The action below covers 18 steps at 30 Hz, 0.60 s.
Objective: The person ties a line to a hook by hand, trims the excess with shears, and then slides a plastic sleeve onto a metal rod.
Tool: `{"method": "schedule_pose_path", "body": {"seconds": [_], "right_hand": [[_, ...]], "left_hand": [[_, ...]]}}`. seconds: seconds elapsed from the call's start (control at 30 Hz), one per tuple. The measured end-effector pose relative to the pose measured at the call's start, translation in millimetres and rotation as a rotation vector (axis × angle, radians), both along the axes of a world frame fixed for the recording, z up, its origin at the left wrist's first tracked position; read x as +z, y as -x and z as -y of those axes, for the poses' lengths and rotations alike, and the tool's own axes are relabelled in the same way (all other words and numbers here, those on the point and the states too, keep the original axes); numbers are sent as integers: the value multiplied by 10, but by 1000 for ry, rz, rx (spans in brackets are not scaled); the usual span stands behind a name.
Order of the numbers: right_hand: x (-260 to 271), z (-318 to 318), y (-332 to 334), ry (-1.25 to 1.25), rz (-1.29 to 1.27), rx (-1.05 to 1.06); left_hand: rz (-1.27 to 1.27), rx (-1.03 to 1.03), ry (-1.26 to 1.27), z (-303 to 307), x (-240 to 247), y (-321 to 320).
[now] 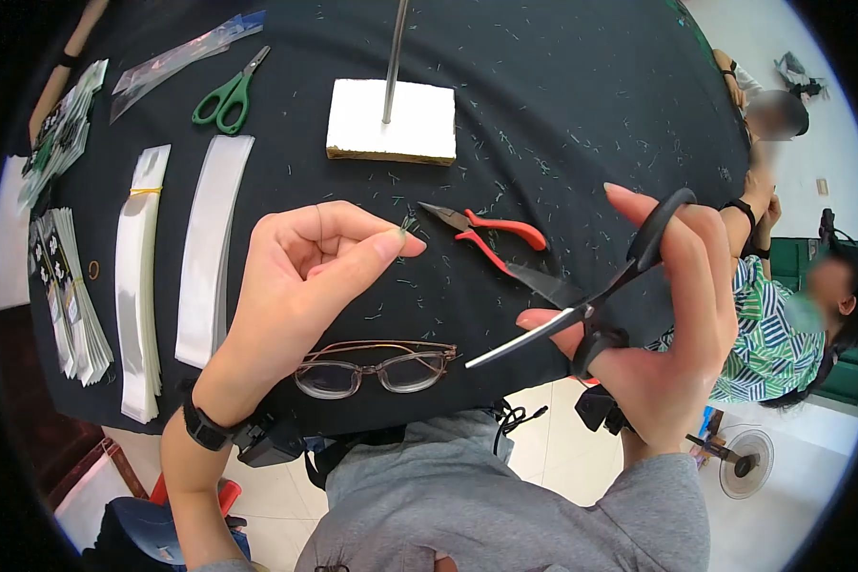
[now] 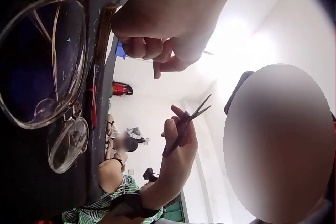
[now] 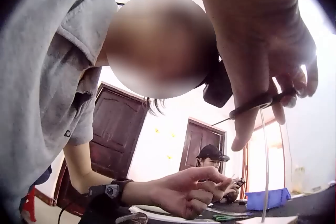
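In the head view, thumb and forefinger of my left hand (image 1: 300,276) pinch a tiny tuft of dark green thread-like bits (image 1: 409,226) above the black cloth. My right hand (image 1: 691,315) holds black-handled scissors (image 1: 546,284) with thumb and fingers through the loops. Their blades are spread apart and point left, some distance from the tuft. Red-handled pliers (image 1: 510,229) lie on the cloth between the two hands. Folded eyeglasses (image 1: 407,375) rest near the front edge, below the left hand. In the left wrist view the scissors (image 2: 197,112) are raised, blades parted.
A metal rod (image 1: 393,71) rises from a white block (image 1: 429,119). Green-handled scissors (image 1: 227,100), stacks of white strips (image 1: 141,315) and a plastic sleeve (image 1: 176,59) lie left. Small green clippings are scattered over the black cloth (image 1: 582,86). Other people sit around the table.
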State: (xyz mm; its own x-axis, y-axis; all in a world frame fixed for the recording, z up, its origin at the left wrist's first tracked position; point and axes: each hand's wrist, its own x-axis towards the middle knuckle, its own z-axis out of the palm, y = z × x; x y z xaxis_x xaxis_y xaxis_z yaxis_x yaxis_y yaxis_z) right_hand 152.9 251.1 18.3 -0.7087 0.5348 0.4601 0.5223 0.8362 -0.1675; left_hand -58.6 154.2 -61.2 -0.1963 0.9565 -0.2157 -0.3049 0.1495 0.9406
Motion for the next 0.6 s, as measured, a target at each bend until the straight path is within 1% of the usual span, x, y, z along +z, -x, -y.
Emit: {"method": "schedule_pose_path", "body": {"seconds": [0.07,0.13,0.27,0.33,0.37,0.6], "right_hand": [[2,6,4,5,9,-6],[1,28,34,151,34,-85],[-169,-45,65,194,73,-50],[-271,-71,65,214,135,-12],[-345,-78,74,236,83,19],[-418,-33,181,295,60,64]], "left_hand": [[16,-10,-23,-2,2,2],[13,-25,-37,7,17,-2],[-54,-4,-47,27,-16,-46],[-79,0,-71,32,-36,-77],[-109,-3,-75,43,-7,-80],[-123,-1,-134,65,16,-107]]}}
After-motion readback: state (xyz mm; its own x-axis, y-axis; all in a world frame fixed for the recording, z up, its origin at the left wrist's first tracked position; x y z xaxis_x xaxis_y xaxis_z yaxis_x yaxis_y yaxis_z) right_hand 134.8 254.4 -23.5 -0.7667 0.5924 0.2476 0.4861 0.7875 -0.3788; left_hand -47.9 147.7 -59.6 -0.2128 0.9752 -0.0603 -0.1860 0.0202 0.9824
